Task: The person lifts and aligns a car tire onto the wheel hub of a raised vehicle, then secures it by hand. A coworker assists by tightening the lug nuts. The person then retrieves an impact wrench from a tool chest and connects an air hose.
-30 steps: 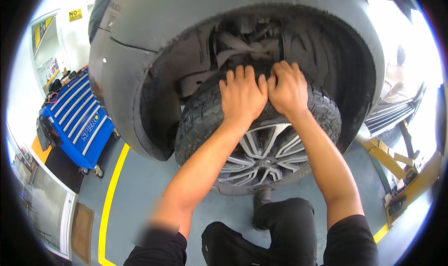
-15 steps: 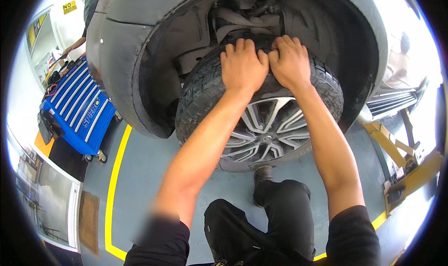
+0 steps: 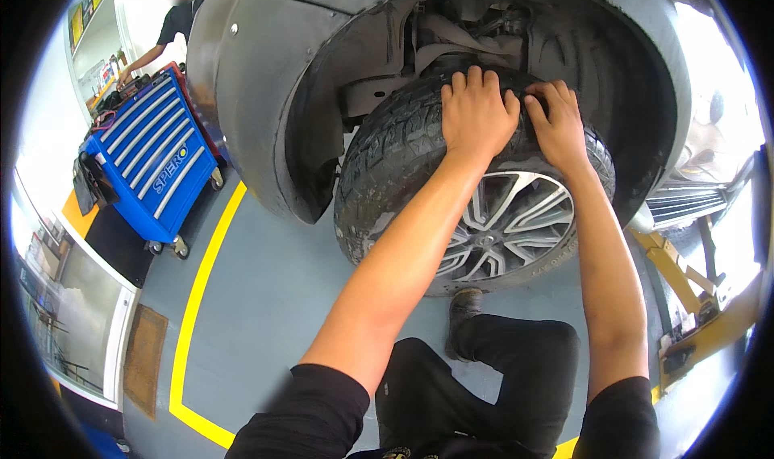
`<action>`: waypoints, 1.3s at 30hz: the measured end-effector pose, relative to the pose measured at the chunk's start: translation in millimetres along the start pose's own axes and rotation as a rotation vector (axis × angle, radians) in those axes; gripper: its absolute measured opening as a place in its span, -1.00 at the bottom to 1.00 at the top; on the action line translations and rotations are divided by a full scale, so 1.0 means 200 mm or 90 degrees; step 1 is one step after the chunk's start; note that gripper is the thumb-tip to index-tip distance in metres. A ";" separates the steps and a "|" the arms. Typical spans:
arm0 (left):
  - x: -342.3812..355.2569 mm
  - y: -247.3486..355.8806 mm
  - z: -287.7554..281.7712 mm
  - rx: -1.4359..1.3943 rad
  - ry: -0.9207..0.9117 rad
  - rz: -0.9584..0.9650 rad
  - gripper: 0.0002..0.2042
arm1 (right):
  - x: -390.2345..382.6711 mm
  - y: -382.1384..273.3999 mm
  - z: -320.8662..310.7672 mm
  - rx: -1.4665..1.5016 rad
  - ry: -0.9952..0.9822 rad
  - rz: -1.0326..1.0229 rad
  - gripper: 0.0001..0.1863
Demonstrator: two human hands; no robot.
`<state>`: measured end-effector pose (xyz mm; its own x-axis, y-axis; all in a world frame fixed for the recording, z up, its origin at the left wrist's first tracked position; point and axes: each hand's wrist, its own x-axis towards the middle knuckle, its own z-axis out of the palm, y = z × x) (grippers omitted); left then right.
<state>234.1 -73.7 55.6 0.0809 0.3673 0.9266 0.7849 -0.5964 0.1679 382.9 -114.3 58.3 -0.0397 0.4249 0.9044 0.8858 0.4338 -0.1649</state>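
Observation:
My left hand [image 3: 476, 116] lies palm down on top of the black tyre [image 3: 379, 169], fingers curled over its tread. Beside it, to the right, my right hand [image 3: 558, 128] also grips the top, with bent fingers. The tyre carries a silver multi-spoke alloy rim [image 3: 520, 217] and stands upright, slightly tilted, within the dark wheel arch [image 3: 613, 64] of a grey vehicle. Below it are my boot [image 3: 463, 322] and bent legs. Suspension parts show above the tyre; whether the wheel touches the hub is hidden.
A blue tool trolley [image 3: 141, 157] stands at the left, with a co-worker [image 3: 173, 24] reaching over it. A glass door [image 3: 64, 314], a mat [image 3: 145, 354] and yellow floor lines [image 3: 205, 257] are at the left. A yellow lift arm [image 3: 669, 265] is at the right.
The wheel and both hands have shifted right in the picture, along with the surroundings partly, and more tread shows on the left. The co-worker has come further into view.

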 end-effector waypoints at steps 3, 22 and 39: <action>-0.06 -0.07 -0.06 -0.164 0.034 0.048 -0.77 | -0.17 0.04 -0.15 -0.053 -0.025 0.034 -0.73; -0.97 -0.94 -0.24 -0.147 0.165 -0.387 -0.69 | -1.01 1.44 -0.01 -0.107 0.207 0.344 -0.61; -0.95 -0.97 -0.27 -0.163 0.157 -0.377 -0.73 | -0.94 1.49 -0.07 0.161 0.176 0.447 -0.50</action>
<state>33.2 -65.5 -134.9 -0.4829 0.5286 0.6982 0.4807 -0.5064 0.7159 659.8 -76.1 -156.0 0.6343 0.4678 0.6155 0.5278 0.3198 -0.7869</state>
